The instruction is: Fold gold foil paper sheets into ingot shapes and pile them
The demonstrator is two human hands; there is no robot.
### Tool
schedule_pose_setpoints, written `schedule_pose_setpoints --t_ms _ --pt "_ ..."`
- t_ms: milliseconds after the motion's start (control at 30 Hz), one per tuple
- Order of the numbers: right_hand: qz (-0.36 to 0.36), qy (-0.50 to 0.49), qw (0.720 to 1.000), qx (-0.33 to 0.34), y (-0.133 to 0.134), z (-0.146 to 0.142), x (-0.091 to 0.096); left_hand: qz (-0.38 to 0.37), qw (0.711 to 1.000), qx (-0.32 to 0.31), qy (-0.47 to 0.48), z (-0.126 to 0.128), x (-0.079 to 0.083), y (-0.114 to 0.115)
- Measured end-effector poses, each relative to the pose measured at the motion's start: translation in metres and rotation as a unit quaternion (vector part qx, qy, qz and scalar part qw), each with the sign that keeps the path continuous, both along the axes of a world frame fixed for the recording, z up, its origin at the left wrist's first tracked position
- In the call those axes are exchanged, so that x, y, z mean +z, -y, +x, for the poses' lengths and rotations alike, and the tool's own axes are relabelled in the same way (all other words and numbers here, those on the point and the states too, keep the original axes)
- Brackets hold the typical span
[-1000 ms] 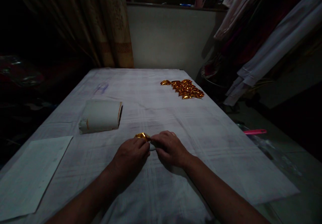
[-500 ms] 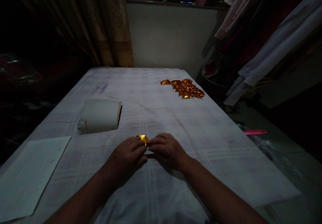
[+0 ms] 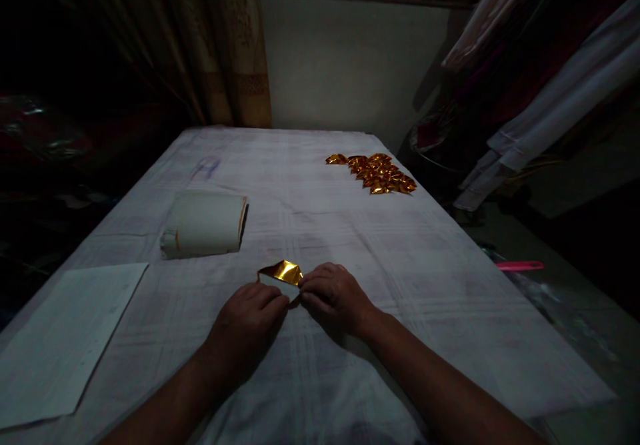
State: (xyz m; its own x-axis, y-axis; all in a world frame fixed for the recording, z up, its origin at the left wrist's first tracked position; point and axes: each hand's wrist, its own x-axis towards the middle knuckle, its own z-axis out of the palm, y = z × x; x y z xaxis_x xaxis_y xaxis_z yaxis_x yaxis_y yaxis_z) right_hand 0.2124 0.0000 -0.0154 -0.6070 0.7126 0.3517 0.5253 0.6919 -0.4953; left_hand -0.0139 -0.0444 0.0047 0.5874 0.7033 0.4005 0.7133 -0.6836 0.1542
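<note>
The foil (image 3: 288,272) was pinched over the cloth (image 3: 310,222), near edge by the left hand (image 3: 250,315), right end by the right hand (image 3: 334,295), both grips narrow, presumably to steady it; the pile (image 3: 387,177) was placed well apart, likely for room.

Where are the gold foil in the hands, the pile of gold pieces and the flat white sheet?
Gold foil (image 3: 289,272): head view, on its shiny upper face.
Gold pile (image 3: 384,173): head view, near its middle.
White sheet (image 3: 67,342): head view, middle of its face.
</note>
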Motion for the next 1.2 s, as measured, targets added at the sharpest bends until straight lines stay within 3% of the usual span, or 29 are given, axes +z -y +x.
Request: schedule_pose_setpoints --t_ms 200,367,600,1200 --pt "-0.038 0.008 0.998 -0.049 0.001 -0.009 0.002 -0.03 0.999 0.013 0.018 0.0 -0.003 0.0" --pt "-0.034 0.008 0.997 -0.071 0.002 -0.011 0.002 -0.01 0.999 0.007 0.044 0.003 0.002 0.0" --pt "-0.029 0.001 0.996 -0.08 0.003 -0.014 -0.001 -0.021 0.999 -0.03 0.035 0.0 -0.001 -0.001" --pt "-0.042 -0.001 0.996 -0.077 0.005 -0.011 -0.004 -0.067 0.997 -0.023 0.022 -0.001 -0.005 -0.003"
